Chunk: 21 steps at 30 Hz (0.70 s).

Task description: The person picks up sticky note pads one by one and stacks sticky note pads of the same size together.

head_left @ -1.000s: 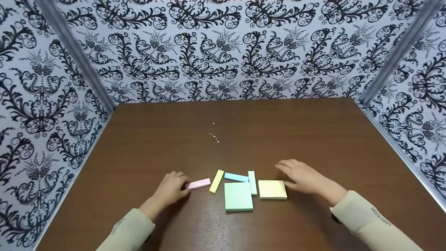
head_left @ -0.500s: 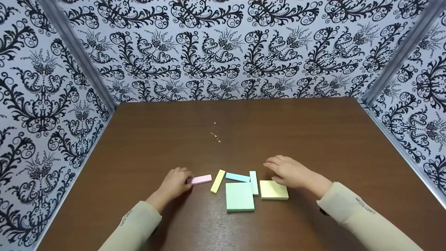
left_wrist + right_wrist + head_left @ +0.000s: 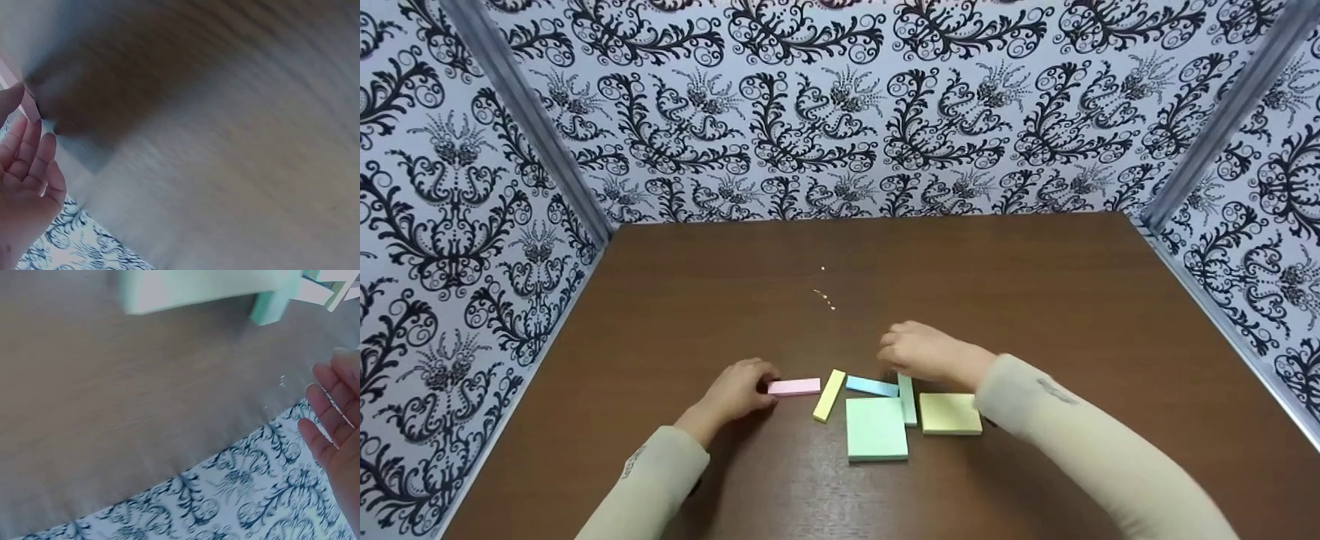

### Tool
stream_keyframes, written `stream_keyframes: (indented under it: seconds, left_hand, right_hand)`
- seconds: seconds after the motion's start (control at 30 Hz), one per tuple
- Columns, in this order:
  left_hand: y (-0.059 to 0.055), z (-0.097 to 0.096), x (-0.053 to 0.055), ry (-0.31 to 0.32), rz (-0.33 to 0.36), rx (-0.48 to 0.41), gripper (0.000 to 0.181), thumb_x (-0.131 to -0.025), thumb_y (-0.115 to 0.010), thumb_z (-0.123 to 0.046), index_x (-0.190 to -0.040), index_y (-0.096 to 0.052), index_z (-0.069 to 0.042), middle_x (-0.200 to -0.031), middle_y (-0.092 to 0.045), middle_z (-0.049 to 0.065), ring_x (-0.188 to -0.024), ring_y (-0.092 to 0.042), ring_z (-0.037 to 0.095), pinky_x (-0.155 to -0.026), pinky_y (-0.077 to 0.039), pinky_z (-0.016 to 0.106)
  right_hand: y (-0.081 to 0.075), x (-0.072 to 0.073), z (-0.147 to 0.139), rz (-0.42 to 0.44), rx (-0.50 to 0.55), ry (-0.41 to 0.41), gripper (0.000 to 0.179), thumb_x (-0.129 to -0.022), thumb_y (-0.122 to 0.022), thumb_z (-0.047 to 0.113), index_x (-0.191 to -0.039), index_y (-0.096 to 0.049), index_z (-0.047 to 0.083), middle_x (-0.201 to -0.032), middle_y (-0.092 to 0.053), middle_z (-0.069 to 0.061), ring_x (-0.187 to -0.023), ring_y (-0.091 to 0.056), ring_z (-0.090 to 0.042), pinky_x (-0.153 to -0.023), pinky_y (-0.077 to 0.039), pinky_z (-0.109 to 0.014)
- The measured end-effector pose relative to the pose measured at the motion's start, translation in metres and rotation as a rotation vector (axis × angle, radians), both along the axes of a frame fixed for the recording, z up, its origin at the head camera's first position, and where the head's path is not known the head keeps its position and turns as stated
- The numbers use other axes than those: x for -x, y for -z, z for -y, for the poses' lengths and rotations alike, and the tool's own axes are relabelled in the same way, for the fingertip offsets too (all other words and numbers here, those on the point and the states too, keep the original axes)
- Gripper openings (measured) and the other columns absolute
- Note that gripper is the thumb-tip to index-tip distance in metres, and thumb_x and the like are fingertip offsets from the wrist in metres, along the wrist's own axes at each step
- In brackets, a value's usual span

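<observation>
My left hand (image 3: 733,391) pinches the left end of a narrow pink sticky note pad (image 3: 795,387) between thumb and fingers; the left wrist view shows the pad's edge (image 3: 31,107) at the fingertips. My right hand (image 3: 924,352) hovers just above the far end of a narrow mint sticky note pad (image 3: 907,409), its fingers loosely bent and holding nothing. To the left of that lie a narrow blue pad (image 3: 872,386) and a tilted narrow yellow pad (image 3: 829,395). A green square sticky note pad (image 3: 877,429) lies nearer me, beside a yellow square pad (image 3: 950,414).
Everything lies on a brown wooden table (image 3: 720,300). Patterned walls (image 3: 840,135) enclose its back and sides, with grey metal posts (image 3: 547,135) at the corners. Small light specks (image 3: 825,298) mark the tabletop beyond the pads.
My right hand has moved left, from beside the yellow square pad to over the mint pad. My left hand has turned the pink pad nearly level and shifted it slightly right.
</observation>
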<state>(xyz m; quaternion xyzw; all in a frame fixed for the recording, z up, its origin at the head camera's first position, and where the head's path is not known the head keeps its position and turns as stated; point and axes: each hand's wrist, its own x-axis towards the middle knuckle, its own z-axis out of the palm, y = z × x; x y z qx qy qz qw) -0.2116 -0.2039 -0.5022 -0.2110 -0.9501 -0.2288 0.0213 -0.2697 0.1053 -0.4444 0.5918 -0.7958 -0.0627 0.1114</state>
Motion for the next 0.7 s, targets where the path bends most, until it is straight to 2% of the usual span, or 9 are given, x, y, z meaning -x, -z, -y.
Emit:
stream_keyframes:
  seconds: [0.07, 0.13, 0.23, 0.3, 0.37, 0.53, 0.7]
  left_hand:
    - [0.002, 0.005, -0.001, -0.007, 0.021, -0.064, 0.02, -0.072, -0.074, -0.011, -0.088, -0.064, -0.002, -0.08, -0.057, 0.004, -0.075, -0.053, 0.019, -0.071, -0.045, 0.041]
    - [0.006, 0.01, -0.001, 0.014, 0.002, -0.131, 0.019, -0.074, -0.073, -0.015, -0.085, -0.064, -0.004, -0.078, -0.056, 0.002, -0.073, -0.052, 0.017, -0.068, -0.045, 0.037]
    - [0.007, 0.014, -0.001, 0.018, 0.035, -0.198, 0.016, -0.076, -0.072, -0.016, -0.083, -0.064, -0.005, -0.077, -0.056, 0.002, -0.072, -0.053, 0.016, -0.066, -0.045, 0.033]
    - [0.007, 0.014, 0.0, 0.017, 0.057, -0.213, 0.014, -0.076, -0.072, -0.015, -0.083, -0.064, -0.004, -0.079, -0.057, 0.003, -0.073, -0.054, 0.017, -0.066, -0.045, 0.033]
    - [0.005, 0.012, 0.001, -0.01, 0.098, -0.198, 0.013, -0.075, -0.072, -0.01, -0.083, -0.064, -0.002, -0.08, -0.058, 0.005, -0.074, -0.055, 0.02, -0.067, -0.046, 0.034]
    - [0.003, 0.009, 0.003, -0.013, 0.088, -0.136, 0.012, -0.074, -0.073, -0.008, -0.08, -0.063, -0.003, -0.077, -0.057, 0.005, -0.073, -0.054, 0.019, -0.066, -0.045, 0.031]
    - [0.002, 0.01, 0.002, -0.003, 0.076, -0.087, 0.01, -0.075, -0.072, -0.009, -0.079, -0.064, -0.005, -0.077, -0.057, 0.004, -0.072, -0.053, 0.017, -0.067, -0.045, 0.032]
  right_hand:
    - [0.003, 0.002, 0.016, 0.001, 0.001, -0.031, 0.009, -0.08, -0.063, 0.008, -0.079, -0.069, 0.014, -0.076, -0.062, 0.003, -0.069, -0.052, -0.016, -0.06, -0.04, -0.028]
    - [0.005, 0.001, 0.032, 0.008, -0.019, -0.037, 0.008, -0.08, -0.063, 0.01, -0.077, -0.069, 0.014, -0.075, -0.062, 0.003, -0.069, -0.053, -0.016, -0.06, -0.041, -0.028]
    - [0.008, -0.002, 0.053, 0.038, -0.085, 0.003, 0.006, -0.08, -0.063, 0.012, -0.082, -0.069, 0.014, -0.083, -0.063, 0.003, -0.076, -0.055, -0.016, -0.067, -0.044, -0.03]
    - [0.009, -0.005, 0.065, 0.024, -0.149, 0.035, 0.009, -0.081, -0.062, 0.013, -0.087, -0.068, 0.014, -0.088, -0.064, 0.003, -0.081, -0.057, -0.016, -0.072, -0.045, -0.031]
    - [0.011, -0.007, 0.073, -0.012, -0.207, 0.062, 0.012, -0.082, -0.061, 0.013, -0.092, -0.068, 0.016, -0.092, -0.064, 0.004, -0.085, -0.057, -0.015, -0.078, -0.044, -0.032]
    - [0.016, -0.006, 0.085, -0.138, -0.319, 0.072, 0.014, -0.086, -0.059, 0.016, -0.093, -0.069, 0.022, -0.094, -0.065, 0.009, -0.088, -0.059, -0.011, -0.08, -0.042, -0.032]
    - [0.023, -0.003, 0.09, -0.154, -0.36, 0.082, 0.013, -0.087, -0.06, 0.018, -0.092, -0.07, 0.023, -0.097, -0.066, 0.011, -0.088, -0.06, -0.01, -0.081, -0.042, -0.032]
